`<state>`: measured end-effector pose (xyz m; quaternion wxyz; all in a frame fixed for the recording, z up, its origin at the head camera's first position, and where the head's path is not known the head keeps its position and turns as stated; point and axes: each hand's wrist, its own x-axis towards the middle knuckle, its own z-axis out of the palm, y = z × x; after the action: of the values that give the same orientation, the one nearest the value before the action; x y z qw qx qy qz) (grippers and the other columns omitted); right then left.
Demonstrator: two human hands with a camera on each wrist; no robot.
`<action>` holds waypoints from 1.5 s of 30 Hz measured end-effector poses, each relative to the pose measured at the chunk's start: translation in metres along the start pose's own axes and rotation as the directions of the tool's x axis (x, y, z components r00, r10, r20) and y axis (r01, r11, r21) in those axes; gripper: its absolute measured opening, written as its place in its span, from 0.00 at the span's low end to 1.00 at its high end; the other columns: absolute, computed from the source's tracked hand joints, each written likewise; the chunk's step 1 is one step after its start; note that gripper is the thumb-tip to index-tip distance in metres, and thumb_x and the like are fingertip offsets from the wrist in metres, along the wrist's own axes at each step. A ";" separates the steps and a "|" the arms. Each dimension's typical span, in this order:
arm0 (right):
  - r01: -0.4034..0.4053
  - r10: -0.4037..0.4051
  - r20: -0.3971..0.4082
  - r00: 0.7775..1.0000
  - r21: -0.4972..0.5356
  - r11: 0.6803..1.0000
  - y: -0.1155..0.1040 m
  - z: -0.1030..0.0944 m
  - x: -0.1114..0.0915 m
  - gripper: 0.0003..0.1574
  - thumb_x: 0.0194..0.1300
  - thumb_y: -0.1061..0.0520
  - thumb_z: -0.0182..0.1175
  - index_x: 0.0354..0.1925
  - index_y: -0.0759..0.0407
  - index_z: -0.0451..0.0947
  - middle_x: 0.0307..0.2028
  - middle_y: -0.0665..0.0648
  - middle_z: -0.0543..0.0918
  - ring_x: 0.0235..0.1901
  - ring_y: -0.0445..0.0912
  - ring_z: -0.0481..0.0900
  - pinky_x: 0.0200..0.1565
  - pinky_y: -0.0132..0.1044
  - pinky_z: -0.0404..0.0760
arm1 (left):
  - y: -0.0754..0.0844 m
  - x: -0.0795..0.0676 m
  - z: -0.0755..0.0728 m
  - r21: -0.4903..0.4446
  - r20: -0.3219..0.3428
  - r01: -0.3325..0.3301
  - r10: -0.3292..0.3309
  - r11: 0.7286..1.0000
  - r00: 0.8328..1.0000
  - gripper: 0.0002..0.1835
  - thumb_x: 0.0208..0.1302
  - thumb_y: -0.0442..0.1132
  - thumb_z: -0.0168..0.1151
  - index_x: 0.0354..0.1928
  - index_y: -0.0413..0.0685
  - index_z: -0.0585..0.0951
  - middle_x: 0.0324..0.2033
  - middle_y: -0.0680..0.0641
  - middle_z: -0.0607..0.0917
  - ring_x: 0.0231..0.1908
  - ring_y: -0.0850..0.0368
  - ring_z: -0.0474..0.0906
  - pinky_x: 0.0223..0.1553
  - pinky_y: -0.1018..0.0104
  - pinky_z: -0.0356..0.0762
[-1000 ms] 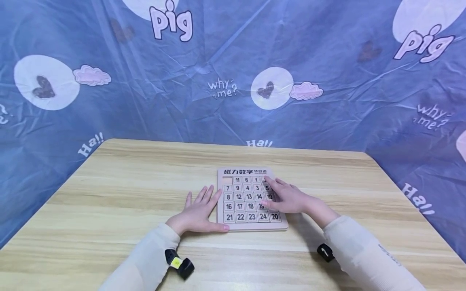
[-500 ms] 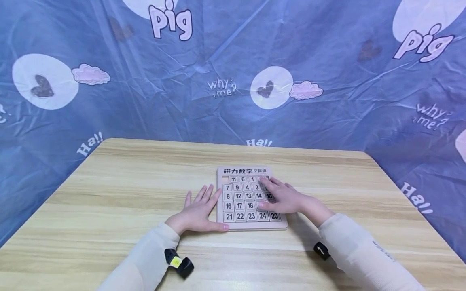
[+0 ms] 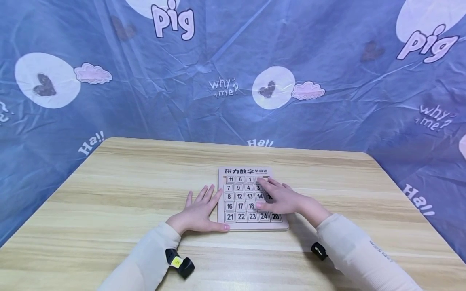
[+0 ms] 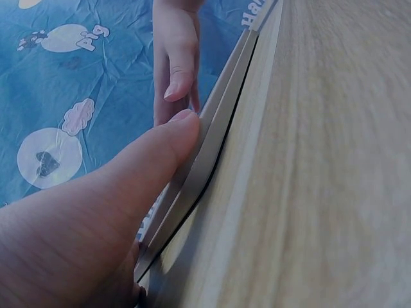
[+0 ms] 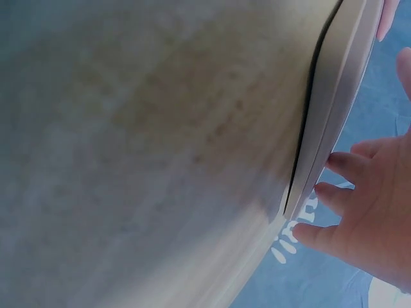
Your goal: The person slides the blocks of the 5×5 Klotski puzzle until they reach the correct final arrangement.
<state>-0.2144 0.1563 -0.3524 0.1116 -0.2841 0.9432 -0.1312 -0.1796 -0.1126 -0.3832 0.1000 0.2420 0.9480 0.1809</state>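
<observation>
A number slide puzzle with numbered square tiles lies flat on the table in the head view. My left hand rests at its left side with fingers spread. The left thumb lies on the near edge of the board in the left wrist view. My right hand reaches over the right side, its index fingertip on a top-row tile whose number is covered. Tile 11 stands near the row's left end, beside a narrow gap. Several right-hand tiles are hidden under the right hand.
The wooden table extends around the board on all sides. A blue printed cloth hangs behind its far edge. Black wrist straps sit on both sleeves.
The right index finger has moved left, and the top-row tiles have slid left with it. The gap at the top left has narrowed. My left hand has stayed in place.
</observation>
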 end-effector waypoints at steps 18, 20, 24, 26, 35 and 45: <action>0.029 -0.029 -0.021 0.999 0.018 0.999 -0.003 0.001 0.003 0.53 0.55 0.31 0.46 0.65 0.61 0.42 0.63 0.60 0.51 0.61 0.59 0.41 0.53 0.63 0.43 | -0.001 0.000 0.001 0.013 0.002 0.007 -0.007 1.000 1.000 0.57 0.36 0.76 0.48 0.67 0.54 0.43 0.64 0.42 0.42 0.62 0.48 0.32 0.54 0.42 0.24; 0.040 -0.040 -0.025 0.999 0.012 0.999 -0.004 0.002 0.004 0.53 0.55 0.30 0.45 0.65 0.61 0.42 0.63 0.61 0.51 0.61 0.59 0.42 0.53 0.62 0.43 | -0.001 0.000 0.001 0.010 0.003 0.007 -0.007 1.000 1.000 0.57 0.36 0.76 0.48 0.67 0.54 0.43 0.64 0.42 0.42 0.62 0.48 0.32 0.54 0.42 0.23; 0.052 -0.051 -0.032 0.998 0.006 0.999 -0.007 0.001 0.005 0.53 0.55 0.31 0.46 0.65 0.62 0.43 0.63 0.62 0.52 0.61 0.60 0.43 0.53 0.62 0.42 | -0.002 0.000 0.002 0.004 0.002 0.005 -0.005 1.000 1.000 0.58 0.36 0.77 0.47 0.67 0.54 0.44 0.64 0.42 0.42 0.62 0.48 0.32 0.54 0.42 0.23; 0.042 -0.042 -0.038 0.998 0.002 0.999 -0.006 0.000 0.004 0.53 0.55 0.31 0.47 0.65 0.62 0.43 0.62 0.62 0.53 0.61 0.60 0.43 0.53 0.62 0.43 | -0.002 0.001 0.002 0.004 0.002 0.004 -0.004 1.000 1.000 0.58 0.36 0.77 0.47 0.67 0.54 0.44 0.64 0.42 0.42 0.62 0.48 0.32 0.53 0.42 0.23; -0.005 0.003 -0.059 0.998 -0.034 0.999 0.003 -0.006 -0.020 0.52 0.56 0.32 0.47 0.65 0.63 0.45 0.60 0.64 0.59 0.59 0.60 0.50 0.53 0.62 0.45 | -0.001 0.001 0.000 0.017 0.006 0.002 -0.002 1.000 1.000 0.58 0.36 0.77 0.47 0.67 0.54 0.43 0.64 0.42 0.41 0.62 0.48 0.31 0.53 0.42 0.23; -0.017 0.012 -0.045 0.999 -0.093 0.995 0.006 -0.003 -0.023 0.53 0.54 0.30 0.47 0.64 0.63 0.47 0.57 0.63 0.63 0.58 0.61 0.52 0.52 0.62 0.47 | -0.001 0.002 0.001 0.014 0.008 0.009 -0.009 1.000 1.000 0.58 0.36 0.76 0.48 0.67 0.54 0.43 0.64 0.43 0.41 0.62 0.48 0.31 0.53 0.42 0.23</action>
<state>-0.1999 0.1747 -0.3487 0.0780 -0.2792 0.9526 -0.0923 -0.1813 -0.1121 -0.3842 0.1029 0.2393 0.9499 0.1727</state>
